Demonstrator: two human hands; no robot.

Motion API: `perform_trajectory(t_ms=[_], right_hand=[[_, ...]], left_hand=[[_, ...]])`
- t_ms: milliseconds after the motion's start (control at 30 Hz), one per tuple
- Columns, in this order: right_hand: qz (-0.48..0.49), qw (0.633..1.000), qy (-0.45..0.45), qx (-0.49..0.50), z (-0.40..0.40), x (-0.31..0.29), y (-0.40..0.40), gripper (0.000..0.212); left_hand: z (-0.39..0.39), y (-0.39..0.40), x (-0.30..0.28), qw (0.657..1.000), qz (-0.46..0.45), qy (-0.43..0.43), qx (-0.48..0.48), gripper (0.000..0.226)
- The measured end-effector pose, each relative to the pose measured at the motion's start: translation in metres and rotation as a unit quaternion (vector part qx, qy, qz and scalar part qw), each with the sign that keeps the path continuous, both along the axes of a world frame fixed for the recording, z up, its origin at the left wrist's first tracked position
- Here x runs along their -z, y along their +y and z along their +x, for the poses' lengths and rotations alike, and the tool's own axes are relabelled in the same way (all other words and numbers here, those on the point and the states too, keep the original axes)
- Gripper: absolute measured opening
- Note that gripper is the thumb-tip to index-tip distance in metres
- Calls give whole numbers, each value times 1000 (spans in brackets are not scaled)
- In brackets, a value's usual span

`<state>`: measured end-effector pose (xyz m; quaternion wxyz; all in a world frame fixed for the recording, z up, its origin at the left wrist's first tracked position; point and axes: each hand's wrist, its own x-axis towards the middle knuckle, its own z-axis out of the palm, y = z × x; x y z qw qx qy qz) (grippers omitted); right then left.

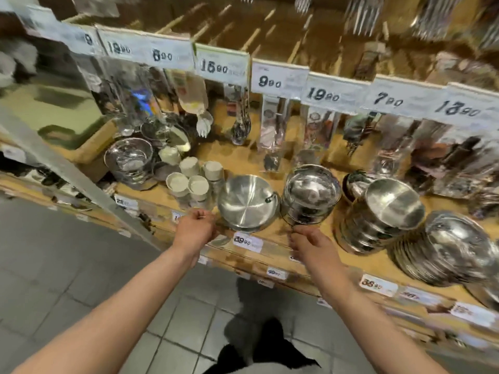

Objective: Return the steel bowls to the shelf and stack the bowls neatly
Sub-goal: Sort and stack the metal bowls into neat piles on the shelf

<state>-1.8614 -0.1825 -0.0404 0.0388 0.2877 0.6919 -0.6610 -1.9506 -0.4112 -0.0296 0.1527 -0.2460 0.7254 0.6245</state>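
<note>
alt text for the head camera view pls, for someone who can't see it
A person's left hand and right hand reach toward a wide steel bowl at the front edge of a wooden shop shelf. Stacks of steel bowls stand to its right, white cups to its left, price tags hang above.

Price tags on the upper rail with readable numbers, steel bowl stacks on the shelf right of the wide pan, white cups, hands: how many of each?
Price tags: 7
Bowl stacks: 3
White cups: 5
Hands: 2, left hand and right hand
Total: 17
Blur makes the far-left tags unreadable, so they are left out.
</note>
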Motion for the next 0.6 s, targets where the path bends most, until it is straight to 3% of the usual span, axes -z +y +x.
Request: perform_trajectory(t_ms=[133, 333, 500, 600], right_hand=[[47, 998, -18, -23, -15, 20, -7, 18], [10, 998, -54, -21, -27, 38, -18, 20], [46, 998, -25, 17, -32, 30, -27, 21], [48, 997, -38, 43, -36, 22, -36, 23]], left_hand=[[-23, 23, 17, 998, -20, -47, 40, 41], [-42, 31, 38, 996, -32, -60, 51, 51], [-50, 20, 31, 996, -5, -43, 76, 49], [-54, 12, 17, 995, -12, -39, 89, 35]])
